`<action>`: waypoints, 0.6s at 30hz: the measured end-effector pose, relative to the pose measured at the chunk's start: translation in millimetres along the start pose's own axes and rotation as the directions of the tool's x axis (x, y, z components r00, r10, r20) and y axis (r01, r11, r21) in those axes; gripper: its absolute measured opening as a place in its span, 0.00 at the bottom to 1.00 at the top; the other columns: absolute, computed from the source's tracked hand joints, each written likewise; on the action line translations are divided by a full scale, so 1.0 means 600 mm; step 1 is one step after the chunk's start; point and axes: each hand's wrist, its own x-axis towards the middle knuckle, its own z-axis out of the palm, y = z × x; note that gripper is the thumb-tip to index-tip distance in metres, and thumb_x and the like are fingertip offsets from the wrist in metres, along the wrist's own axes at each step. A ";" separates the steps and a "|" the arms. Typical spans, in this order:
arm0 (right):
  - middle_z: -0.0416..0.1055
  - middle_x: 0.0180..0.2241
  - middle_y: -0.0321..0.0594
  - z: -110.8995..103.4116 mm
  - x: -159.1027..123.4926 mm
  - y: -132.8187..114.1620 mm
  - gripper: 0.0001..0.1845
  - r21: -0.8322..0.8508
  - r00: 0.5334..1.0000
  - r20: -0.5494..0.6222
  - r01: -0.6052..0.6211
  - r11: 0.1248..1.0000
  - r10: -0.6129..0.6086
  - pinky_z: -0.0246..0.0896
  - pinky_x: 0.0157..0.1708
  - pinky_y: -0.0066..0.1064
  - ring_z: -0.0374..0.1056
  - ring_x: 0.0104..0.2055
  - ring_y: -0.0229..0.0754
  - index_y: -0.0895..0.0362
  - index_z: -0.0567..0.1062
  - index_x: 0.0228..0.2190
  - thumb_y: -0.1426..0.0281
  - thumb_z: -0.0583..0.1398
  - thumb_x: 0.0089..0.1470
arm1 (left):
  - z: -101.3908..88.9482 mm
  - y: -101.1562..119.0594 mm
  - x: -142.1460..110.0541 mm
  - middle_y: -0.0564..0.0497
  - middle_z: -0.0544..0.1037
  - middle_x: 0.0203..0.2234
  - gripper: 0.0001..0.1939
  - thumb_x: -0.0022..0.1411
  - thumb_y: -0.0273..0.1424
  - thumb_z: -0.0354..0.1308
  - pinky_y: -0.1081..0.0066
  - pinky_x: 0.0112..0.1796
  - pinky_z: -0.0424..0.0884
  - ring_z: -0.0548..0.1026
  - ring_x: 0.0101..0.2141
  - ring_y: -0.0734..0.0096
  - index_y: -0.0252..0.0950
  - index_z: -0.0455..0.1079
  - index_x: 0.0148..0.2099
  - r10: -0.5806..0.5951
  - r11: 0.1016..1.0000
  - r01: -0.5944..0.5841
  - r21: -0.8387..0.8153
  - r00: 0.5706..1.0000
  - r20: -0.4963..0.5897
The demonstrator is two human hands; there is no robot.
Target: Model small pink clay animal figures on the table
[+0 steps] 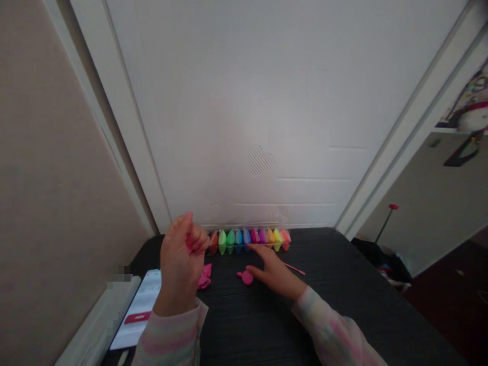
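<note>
My left hand [182, 254] is raised above the table, its fingers curled closed around a bit of pink modelling clay [189, 243]. Behind that wrist, a crumpled pink lump [205, 277] lies on the dark tabletop. My right hand [272, 272] is low over the table with thumb and fingers apart. Its thumb is at the edge of a flat round pink clay piece [247, 277], which has a small nub on its left; whether they touch, I cannot tell. The fingertips come close to a row of colored clay packs [231, 243]. Past this hand lies a thin pink stick [295, 269].
A black table [244, 325] stands against a white panel [244, 101] with embossed hearts. At left, a lit tablet or phone screen [133, 315] lies beside a long pale object [99, 325] along the wall. Dark items [385, 259] are on the floor at right.
</note>
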 end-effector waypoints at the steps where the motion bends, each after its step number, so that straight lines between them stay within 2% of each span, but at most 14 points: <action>1: 0.60 0.55 0.50 -0.013 0.006 -0.011 0.28 0.019 0.999 -0.049 0.005 1.000 -0.004 0.46 0.57 0.43 0.54 0.57 0.45 0.61 0.60 0.53 0.64 0.55 0.52 | 0.002 -0.010 0.000 0.62 0.51 0.08 0.21 0.55 0.31 0.56 0.81 0.13 0.47 0.49 0.10 0.85 0.35 0.50 0.17 0.025 0.998 -0.025 0.054 1.000 0.009; 2: 0.60 0.54 0.49 -0.025 0.013 -0.024 0.26 0.054 0.993 -0.117 0.019 0.998 -0.013 0.47 0.56 0.42 0.55 0.57 0.44 0.60 0.60 0.52 0.64 0.53 0.53 | 0.004 -0.022 0.000 0.62 0.51 0.08 0.21 0.55 0.33 0.57 0.81 0.13 0.48 0.49 0.11 0.85 0.35 0.51 0.17 0.052 0.992 -0.054 0.115 0.998 0.023; 3: 0.64 0.51 0.49 -0.035 0.019 -0.038 0.23 0.160 0.969 -0.248 0.059 0.985 -0.018 0.50 0.55 0.42 0.59 0.54 0.44 0.60 0.63 0.49 0.63 0.54 0.53 | 0.006 -0.035 -0.002 0.62 0.52 0.08 0.19 0.55 0.34 0.56 0.81 0.14 0.49 0.51 0.11 0.85 0.35 0.54 0.18 0.074 0.980 -0.080 0.181 0.997 0.038; 4: 0.65 0.49 0.48 -0.041 0.026 -0.053 0.21 0.271 0.930 -0.368 0.109 0.956 -0.001 0.53 0.53 0.42 0.61 0.52 0.44 0.58 0.65 0.47 0.62 0.54 0.53 | 0.008 -0.049 -0.004 0.61 0.55 0.09 0.16 0.56 0.35 0.56 0.80 0.15 0.52 0.53 0.12 0.84 0.35 0.60 0.20 0.091 0.962 -0.102 0.255 0.994 0.052; 6: 0.67 0.47 0.47 -0.042 0.036 -0.082 0.19 0.469 0.822 -0.565 0.246 0.848 0.074 0.56 0.51 0.42 0.64 0.50 0.43 0.57 0.66 0.45 0.59 0.51 0.55 | 0.013 -0.078 -0.015 0.59 0.64 0.14 0.09 0.58 0.37 0.54 0.79 0.21 0.62 0.64 0.17 0.81 0.38 0.70 0.33 0.086 0.904 -0.115 0.412 0.992 0.089; 7: 0.66 0.49 0.47 -0.039 0.041 -0.095 0.20 0.523 0.780 -0.617 0.308 0.794 0.103 0.56 0.51 0.41 0.62 0.51 0.43 0.56 0.66 0.45 0.59 0.49 0.56 | 0.016 -0.092 -0.022 0.56 0.71 0.19 0.10 0.58 0.38 0.54 0.77 0.28 0.67 0.70 0.24 0.78 0.39 0.71 0.39 0.065 0.872 -0.110 0.476 0.992 0.111; 8: 0.64 0.51 0.46 -0.034 0.044 -0.105 0.21 0.556 0.751 -0.648 0.351 0.753 0.129 0.55 0.52 0.41 0.61 0.53 0.42 0.55 0.66 0.46 0.58 0.47 0.57 | 0.021 -0.105 -0.031 0.52 0.76 0.30 0.13 0.57 0.38 0.54 0.75 0.38 0.68 0.73 0.34 0.74 0.40 0.71 0.43 0.030 0.858 -0.099 0.504 0.989 0.145; 9: 0.62 0.53 0.45 -0.028 0.048 -0.113 0.22 0.582 0.738 -0.657 0.367 0.726 0.153 0.52 0.54 0.42 0.58 0.55 0.42 0.54 0.66 0.48 0.57 0.46 0.58 | 0.025 -0.117 -0.041 0.50 0.75 0.41 0.16 0.56 0.38 0.55 0.72 0.47 0.64 0.71 0.44 0.69 0.41 0.70 0.47 -0.033 0.853 -0.072 0.517 0.981 0.192; 11: 0.57 0.57 0.42 -0.016 0.053 -0.119 0.26 0.642 0.743 -0.633 0.348 0.684 0.216 0.45 0.58 0.42 0.52 0.59 0.41 0.53 0.63 0.51 0.55 0.42 0.58 | 0.034 -0.135 -0.059 0.48 0.69 0.52 0.22 0.58 0.43 0.51 0.68 0.56 0.54 0.62 0.55 0.64 0.40 0.67 0.51 -0.108 0.875 -0.030 0.483 0.961 0.254; 13: 0.52 0.60 0.39 -0.004 0.054 -0.117 0.30 0.701 0.770 -0.581 0.310 0.642 0.263 0.36 0.61 0.42 0.46 0.62 0.41 0.52 0.58 0.55 0.52 0.40 0.57 | 0.041 -0.144 -0.069 0.49 0.63 0.56 0.29 0.58 0.51 0.42 0.65 0.58 0.49 0.56 0.58 0.63 0.40 0.64 0.55 -0.202 0.922 0.093 0.376 0.944 0.260; 16: 0.41 0.63 0.31 0.018 0.046 -0.118 0.32 0.747 0.846 -0.491 0.286 0.600 0.208 0.30 0.62 0.41 0.35 0.64 0.39 0.47 0.51 0.58 0.49 0.40 0.56 | 0.046 -0.137 -0.064 0.51 0.60 0.58 0.33 0.55 0.56 0.38 0.61 0.59 0.45 0.52 0.60 0.60 0.43 0.64 0.54 -0.280 0.942 0.243 0.231 0.949 0.144; 18: 0.39 0.63 0.27 0.034 0.036 -0.130 0.30 0.745 0.884 -0.451 0.297 0.597 0.123 0.31 0.62 0.40 0.34 0.65 0.39 0.44 0.50 0.58 0.49 0.41 0.56 | 0.047 -0.126 -0.052 0.54 0.59 0.59 0.30 0.55 0.54 0.42 0.59 0.58 0.47 0.49 0.61 0.59 0.47 0.65 0.53 -0.226 0.959 0.217 0.182 0.974 0.031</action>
